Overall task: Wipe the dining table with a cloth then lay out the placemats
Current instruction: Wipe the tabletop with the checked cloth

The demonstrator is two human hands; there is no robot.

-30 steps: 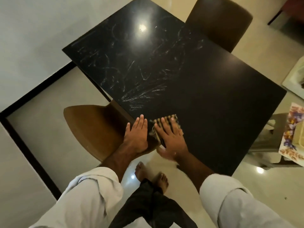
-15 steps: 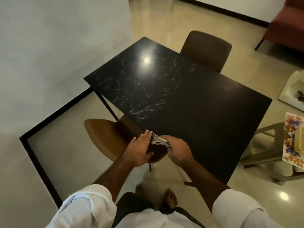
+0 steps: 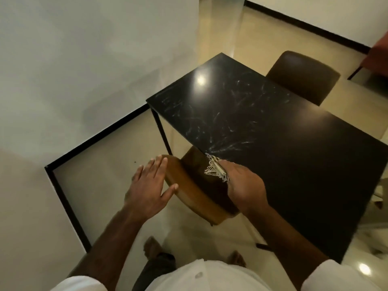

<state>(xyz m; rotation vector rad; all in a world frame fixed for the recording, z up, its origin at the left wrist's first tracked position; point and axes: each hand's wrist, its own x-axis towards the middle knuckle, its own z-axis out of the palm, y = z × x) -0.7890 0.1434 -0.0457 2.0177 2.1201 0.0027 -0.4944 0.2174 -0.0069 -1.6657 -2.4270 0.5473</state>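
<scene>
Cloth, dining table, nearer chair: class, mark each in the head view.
cloth (image 3: 216, 172), head view, frayed fringe
dining table (image 3: 294, 143), head view, bare dark top
nearer chair (image 3: 189, 192), head view, curved brown back

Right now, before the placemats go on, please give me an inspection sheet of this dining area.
Surface: black table, whitish streaks on its far-left half.
Job's things: fringed cloth at the table's near edge; placemats, nothing seen.
Clutter: nothing seen.
Hands: left hand open, holding nothing; right hand grips the cloth.
Cables: nothing seen.
Surroundings: brown chair tucked under near side, second chair at far side; white wall, beige floor.
</scene>
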